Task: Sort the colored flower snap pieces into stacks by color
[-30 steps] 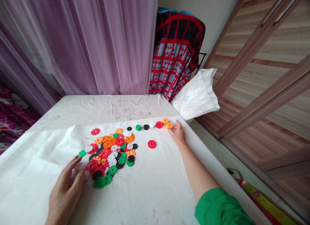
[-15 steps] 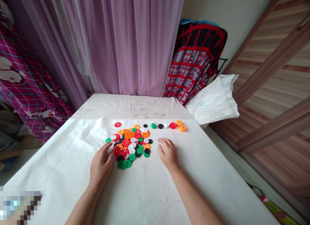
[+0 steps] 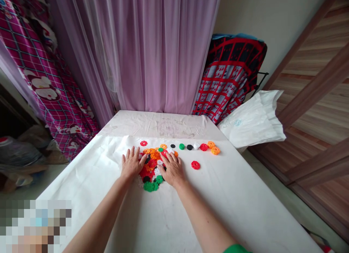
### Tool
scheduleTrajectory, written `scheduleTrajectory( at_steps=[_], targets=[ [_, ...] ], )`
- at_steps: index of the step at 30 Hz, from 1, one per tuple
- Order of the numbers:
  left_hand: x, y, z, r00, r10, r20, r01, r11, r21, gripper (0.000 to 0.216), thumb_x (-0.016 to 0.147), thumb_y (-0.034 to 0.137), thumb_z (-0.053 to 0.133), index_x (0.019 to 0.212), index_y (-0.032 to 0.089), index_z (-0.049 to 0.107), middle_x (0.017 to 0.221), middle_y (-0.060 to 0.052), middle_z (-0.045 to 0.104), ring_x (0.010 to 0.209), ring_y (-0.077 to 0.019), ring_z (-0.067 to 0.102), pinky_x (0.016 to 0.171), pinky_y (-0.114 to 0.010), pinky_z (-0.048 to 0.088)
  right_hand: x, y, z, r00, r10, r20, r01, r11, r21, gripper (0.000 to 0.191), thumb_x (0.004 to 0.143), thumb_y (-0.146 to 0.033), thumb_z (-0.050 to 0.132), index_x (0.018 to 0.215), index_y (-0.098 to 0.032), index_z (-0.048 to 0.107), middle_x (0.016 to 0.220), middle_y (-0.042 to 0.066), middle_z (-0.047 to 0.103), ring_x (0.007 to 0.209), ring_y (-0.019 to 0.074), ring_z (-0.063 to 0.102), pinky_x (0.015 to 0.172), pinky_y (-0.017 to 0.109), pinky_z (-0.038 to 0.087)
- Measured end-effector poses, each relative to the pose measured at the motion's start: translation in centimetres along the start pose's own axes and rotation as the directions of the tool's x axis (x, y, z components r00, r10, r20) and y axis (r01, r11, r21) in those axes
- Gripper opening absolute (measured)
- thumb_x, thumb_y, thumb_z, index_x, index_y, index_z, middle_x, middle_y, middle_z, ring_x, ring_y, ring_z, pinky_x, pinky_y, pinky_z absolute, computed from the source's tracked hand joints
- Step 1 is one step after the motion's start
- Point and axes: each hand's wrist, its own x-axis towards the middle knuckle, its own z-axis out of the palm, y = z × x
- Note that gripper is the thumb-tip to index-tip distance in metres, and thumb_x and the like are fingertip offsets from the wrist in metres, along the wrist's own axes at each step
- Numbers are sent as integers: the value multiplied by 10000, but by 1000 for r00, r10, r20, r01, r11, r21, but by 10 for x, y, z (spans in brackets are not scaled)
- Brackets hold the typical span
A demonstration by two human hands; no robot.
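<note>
A pile of notched plastic discs (image 3: 149,169) in red, orange, white, black and green lies on the white-covered table (image 3: 152,220). My left hand (image 3: 132,163) rests at the pile's left edge, palm down with fingers spread. On the right side, my right hand (image 3: 173,170) lies over part of the pile, its fingers stretched out and hiding some discs. Neither hand grips anything that I can see. A red disc (image 3: 195,165) sits apart, to the right of my right hand. Another red disc (image 3: 143,143) lies alone behind the pile.
Beyond the pile runs a row of discs: black (image 3: 172,146), green (image 3: 181,146), black (image 3: 189,147), white (image 3: 196,146), red (image 3: 203,147) and orange (image 3: 215,150). A white bag (image 3: 253,118) stands at the table's right edge. Purple curtains (image 3: 163,56) hang behind.
Both hands have come onto the pile, with fingers spread. A red disc now lies right of the pile where none was. The camera view has shifted slightly.
</note>
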Motion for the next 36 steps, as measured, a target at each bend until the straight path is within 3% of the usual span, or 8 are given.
scheduleTrajectory(
  at_steps=[4,7,12,18,21,24,28,36],
  targets=[
    [50,8,-1,995,74,67,-74,997,3,622,973,562,378,1481,231,520,1602,-203,425,1499,-405,340,1156,-719,227,-15,8,0,993,-45,-111,51,997,50,375,947,-383,602,1284,-253,705,1365,126,667,1312,328,564,1098,525,440],
    [59,22,4,968,198,157,-199,980,-10,540,976,564,395,1426,327,575,1574,-107,494,1493,-355,363,1179,-684,225,-22,17,1,968,23,-248,17,987,158,290,974,-287,517,1101,-228,772,1182,114,749,1131,261,672,1022,418,517],
    [17,41,12,898,371,236,-371,928,-45,681,903,666,508,1507,352,494,1636,-63,414,1532,-321,305,1250,-565,176,-40,26,-1,960,34,-278,33,973,230,331,905,-162,508,1114,-218,758,1160,98,755,1101,247,680,996,405,539],
    [-41,32,1,855,479,199,-464,878,-118,716,916,663,487,1534,301,468,1649,-114,371,1539,-348,289,1242,-618,157,-62,32,-11,947,68,-313,11,970,245,251,848,-173,599,1055,-215,733,1142,105,755,1073,269,677,972,443,537],
    [-52,15,-8,908,400,121,-360,895,-262,608,970,600,389,1455,282,570,1579,-88,490,1499,-285,385,1245,-551,245,-63,31,-14,944,102,-313,-25,970,241,195,818,-207,674,1008,-216,717,1092,101,760,1035,274,678,942,436,530],
    [-60,-5,-11,993,111,-28,-114,918,-380,572,950,592,399,1283,240,702,1469,-98,609,1402,-278,518,1214,-503,344,-60,27,-15,951,139,-275,-81,974,212,197,801,-210,703,996,-231,711,1033,82,764,1009,277,667,912,426,516],
    [-75,-16,-5,968,-187,-170,66,836,-545,483,914,542,477,1203,245,723,1423,-83,650,1313,-261,601,1133,-429,463,-57,25,-14,951,154,-267,-114,981,159,154,815,-203,697,960,-250,722,971,60,771,962,265,658,871,392,489],
    [-83,-3,-9,947,-254,-197,81,781,-619,417,887,512,519,1152,256,715,1397,-69,666,1292,-252,611,1126,-412,466,-58,31,-21,937,127,-325,-67,980,189,199,838,-144,654,973,-248,758,1001,44,789,951,232,672,891,363,489]
  ],
)
